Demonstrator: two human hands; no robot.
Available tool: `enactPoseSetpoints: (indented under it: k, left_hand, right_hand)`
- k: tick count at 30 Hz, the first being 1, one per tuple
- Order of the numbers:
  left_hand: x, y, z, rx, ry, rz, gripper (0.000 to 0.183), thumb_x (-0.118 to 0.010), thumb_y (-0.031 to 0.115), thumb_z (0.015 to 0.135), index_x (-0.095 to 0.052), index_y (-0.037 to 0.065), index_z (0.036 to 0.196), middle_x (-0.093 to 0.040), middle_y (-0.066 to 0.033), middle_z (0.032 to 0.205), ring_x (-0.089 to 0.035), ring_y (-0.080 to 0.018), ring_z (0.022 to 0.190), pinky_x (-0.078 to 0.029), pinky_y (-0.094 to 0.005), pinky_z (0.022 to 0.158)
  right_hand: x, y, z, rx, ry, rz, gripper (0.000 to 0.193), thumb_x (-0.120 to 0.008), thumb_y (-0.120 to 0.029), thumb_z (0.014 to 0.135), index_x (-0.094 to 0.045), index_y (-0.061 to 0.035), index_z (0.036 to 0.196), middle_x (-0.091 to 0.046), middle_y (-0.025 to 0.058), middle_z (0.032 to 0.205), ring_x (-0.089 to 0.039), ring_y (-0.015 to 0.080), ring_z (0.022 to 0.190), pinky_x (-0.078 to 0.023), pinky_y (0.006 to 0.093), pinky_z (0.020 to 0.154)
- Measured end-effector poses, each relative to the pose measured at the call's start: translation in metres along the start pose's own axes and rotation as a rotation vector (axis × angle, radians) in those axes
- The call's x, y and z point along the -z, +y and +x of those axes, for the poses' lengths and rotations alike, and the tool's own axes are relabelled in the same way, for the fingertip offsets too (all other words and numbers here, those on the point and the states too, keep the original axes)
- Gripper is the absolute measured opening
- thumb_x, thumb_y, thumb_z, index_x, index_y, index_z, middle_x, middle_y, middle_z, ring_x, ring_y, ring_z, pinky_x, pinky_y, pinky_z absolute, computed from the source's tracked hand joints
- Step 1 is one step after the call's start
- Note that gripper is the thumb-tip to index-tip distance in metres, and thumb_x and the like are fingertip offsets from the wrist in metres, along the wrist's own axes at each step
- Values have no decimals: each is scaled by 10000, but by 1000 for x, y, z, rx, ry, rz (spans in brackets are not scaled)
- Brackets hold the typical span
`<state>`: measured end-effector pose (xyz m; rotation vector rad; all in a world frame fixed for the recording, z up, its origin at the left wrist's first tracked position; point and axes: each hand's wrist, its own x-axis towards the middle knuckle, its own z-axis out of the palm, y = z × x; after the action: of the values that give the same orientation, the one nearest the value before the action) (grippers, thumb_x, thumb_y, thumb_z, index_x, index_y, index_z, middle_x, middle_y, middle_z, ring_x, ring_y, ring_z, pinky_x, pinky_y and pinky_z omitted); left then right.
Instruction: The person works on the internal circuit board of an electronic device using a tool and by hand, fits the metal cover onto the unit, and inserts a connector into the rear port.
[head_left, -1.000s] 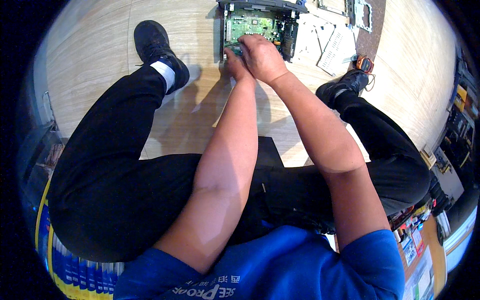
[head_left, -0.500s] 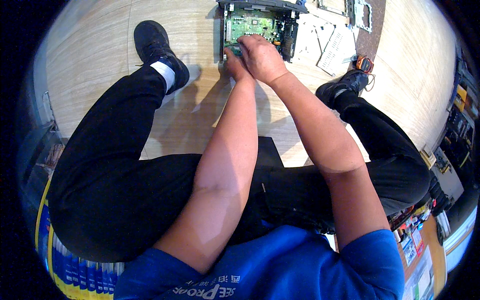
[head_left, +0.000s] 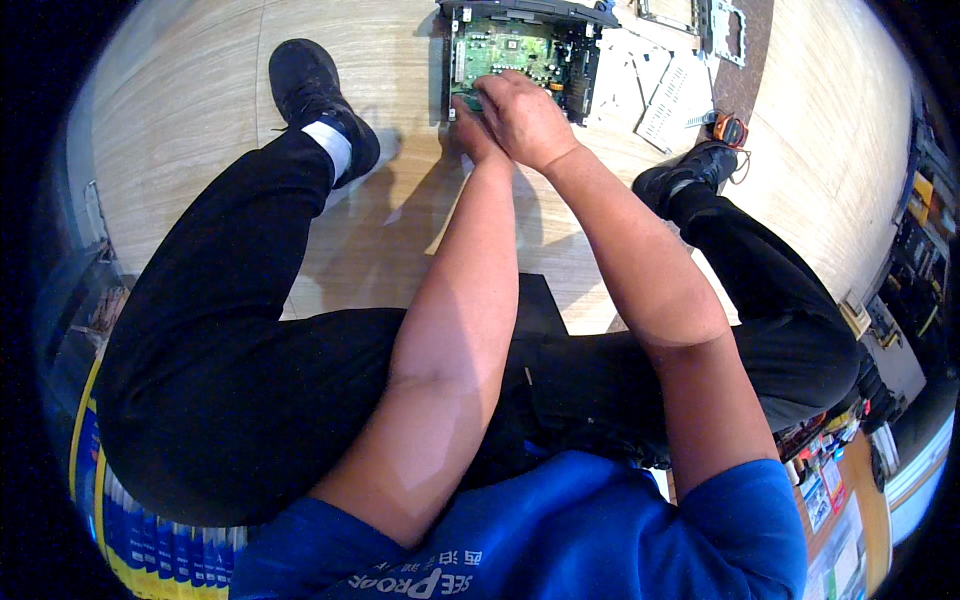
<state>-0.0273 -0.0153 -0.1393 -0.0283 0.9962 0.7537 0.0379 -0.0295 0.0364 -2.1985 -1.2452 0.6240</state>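
An opened electronic unit (head_left: 587,75) with a dark box-shaped metal frame lies on the floor at the top of the view. Inside it shows a green circuit board (head_left: 510,50) with many small parts. My right hand (head_left: 527,118) bends over the near edge of the board, its fingers curled down. Close against it, my left hand (head_left: 474,133) is at the near left corner of the frame, fingers drawn in and partly covered. Whatever lies between the fingertips is hidden by the hands.
Right of the unit lie a perforated metal plate (head_left: 666,105), a metal bracket (head_left: 728,35) and several small loose parts. A round orange-and-black object (head_left: 730,129) sits beside my right shoe (head_left: 686,172). My left shoe (head_left: 318,105) rests on the pale floor (head_left: 370,250).
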Motion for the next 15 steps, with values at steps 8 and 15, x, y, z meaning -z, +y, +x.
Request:
enactPoseSetpoints:
  k: [8, 15]
  left_hand:
    - [6, 4, 3, 114, -23, -61, 512, -476, 483, 984, -602, -8, 1057, -647, -145, 985, -630, -268, 883, -523, -350, 726]
    - [-8, 0, -10, 276, -71, -207, 471, -413, 459, 1006, -594, 48, 1148, -630, -116, 1099, -600, -242, 1031, -469, -323, 868]
  right_hand:
    - [0, -6, 1, 44, -26, -8, 193, -594, -159, 885, -632, -37, 1029, -623, 179, 928, -619, 384, 872, -519, 441, 770]
    - [4, 4, -2, 124, -55, -48, 191, -617, -173, 871, -643, -63, 1025, -616, 166, 907, -625, 369, 851, -527, 432, 746]
